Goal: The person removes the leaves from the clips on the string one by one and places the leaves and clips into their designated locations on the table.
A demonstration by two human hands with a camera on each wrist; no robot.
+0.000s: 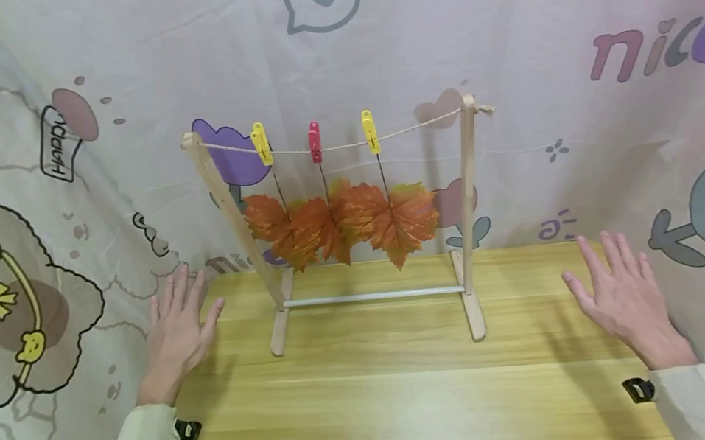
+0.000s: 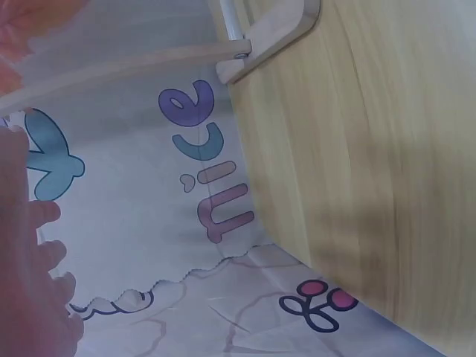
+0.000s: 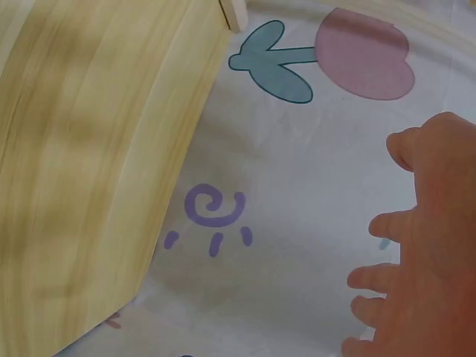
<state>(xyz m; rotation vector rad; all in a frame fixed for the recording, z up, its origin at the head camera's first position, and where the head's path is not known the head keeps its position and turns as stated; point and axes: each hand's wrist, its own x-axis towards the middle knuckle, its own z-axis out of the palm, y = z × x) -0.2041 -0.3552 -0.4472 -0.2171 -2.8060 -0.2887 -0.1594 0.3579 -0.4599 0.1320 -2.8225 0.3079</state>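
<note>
Palm down and fingers spread, my left hand [image 1: 178, 328] is left of a small wooden rack, apart from it. My right hand [image 1: 626, 295] is likewise spread on the right side, holding nothing. Between two wooden posts [image 1: 469, 182] of the rack runs a string [image 1: 343, 147]. Two yellow clothespins [image 1: 261, 145] and one red clothespin [image 1: 315, 143] sit on the string. Orange artificial maple leaves [image 1: 396, 222] hang below the clothespins by dark stems, overlapping each other. In the wrist views, the left hand [image 2: 33, 253] and right hand [image 3: 439, 245] show only partly.
A wood-grain table [image 1: 377, 410] carries the rack, whose wooden feet [image 1: 472, 316] are joined by a pale rod [image 1: 372, 297]. Printed cloth [image 1: 500, 22] hangs behind and along both sides. Black wrist mounts [image 1: 189, 432] sit at both sleeve cuffs.
</note>
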